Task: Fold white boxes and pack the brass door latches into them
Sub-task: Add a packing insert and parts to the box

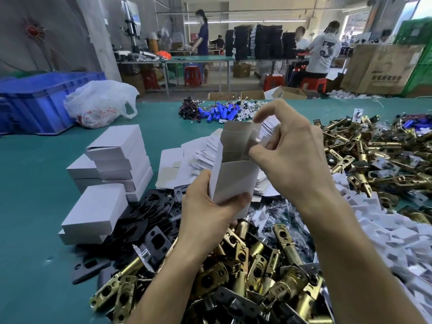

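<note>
Left hand [205,206] gripping the lower end of an upright, half-folded white cardboard box [236,169], right hand [292,155] pinching its top flap, heaped brass door latches [257,260] below on the green table [35,183], finished white boxes [117,157] stacked left

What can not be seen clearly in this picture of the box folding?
Head view:
- Bottom end of the white cardboard box: covered by the left hand.
- Its top right flap: partly behind the right hand.
- Red print on the white plastic bag: too blurred to read.
- Nearest brass door latches: cut off by the bottom edge.
</note>
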Demonstrator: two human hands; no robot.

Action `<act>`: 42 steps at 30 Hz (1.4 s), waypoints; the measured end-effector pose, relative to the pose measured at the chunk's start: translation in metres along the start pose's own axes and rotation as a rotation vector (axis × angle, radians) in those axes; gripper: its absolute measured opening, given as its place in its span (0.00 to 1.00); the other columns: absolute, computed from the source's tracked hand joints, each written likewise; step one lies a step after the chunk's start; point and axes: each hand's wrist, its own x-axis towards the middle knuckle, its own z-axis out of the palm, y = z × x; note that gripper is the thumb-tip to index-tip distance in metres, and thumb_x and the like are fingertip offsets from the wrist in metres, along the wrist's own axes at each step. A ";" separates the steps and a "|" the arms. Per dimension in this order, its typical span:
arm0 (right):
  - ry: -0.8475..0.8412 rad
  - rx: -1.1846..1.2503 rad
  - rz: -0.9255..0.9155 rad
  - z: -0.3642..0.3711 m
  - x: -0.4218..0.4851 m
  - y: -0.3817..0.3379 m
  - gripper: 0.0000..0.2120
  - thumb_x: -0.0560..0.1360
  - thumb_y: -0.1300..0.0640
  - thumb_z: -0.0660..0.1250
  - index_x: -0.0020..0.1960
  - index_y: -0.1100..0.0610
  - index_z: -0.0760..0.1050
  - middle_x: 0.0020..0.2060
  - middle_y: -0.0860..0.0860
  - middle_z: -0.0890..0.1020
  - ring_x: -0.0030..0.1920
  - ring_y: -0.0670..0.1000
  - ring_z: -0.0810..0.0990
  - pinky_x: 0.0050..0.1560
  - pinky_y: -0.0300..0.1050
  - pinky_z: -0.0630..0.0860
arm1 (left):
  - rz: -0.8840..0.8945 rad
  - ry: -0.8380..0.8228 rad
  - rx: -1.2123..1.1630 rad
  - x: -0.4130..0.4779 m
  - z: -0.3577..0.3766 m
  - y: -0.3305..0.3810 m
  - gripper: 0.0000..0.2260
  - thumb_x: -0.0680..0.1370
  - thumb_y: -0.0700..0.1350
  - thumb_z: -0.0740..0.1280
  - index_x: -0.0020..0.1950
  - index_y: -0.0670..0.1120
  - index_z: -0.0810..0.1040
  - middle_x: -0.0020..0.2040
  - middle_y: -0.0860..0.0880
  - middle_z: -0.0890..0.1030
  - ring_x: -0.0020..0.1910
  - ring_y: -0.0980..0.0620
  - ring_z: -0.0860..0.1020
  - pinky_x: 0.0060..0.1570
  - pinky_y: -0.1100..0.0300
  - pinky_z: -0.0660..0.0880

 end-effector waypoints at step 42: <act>-0.347 -0.149 0.034 -0.011 -0.002 0.016 0.14 0.80 0.49 0.57 0.43 0.50 0.79 0.42 0.49 0.72 0.44 0.50 0.73 0.47 0.51 0.72 | 0.004 0.002 0.036 0.000 0.000 0.003 0.18 0.66 0.46 0.77 0.51 0.47 0.76 0.44 0.48 0.81 0.42 0.44 0.81 0.39 0.38 0.82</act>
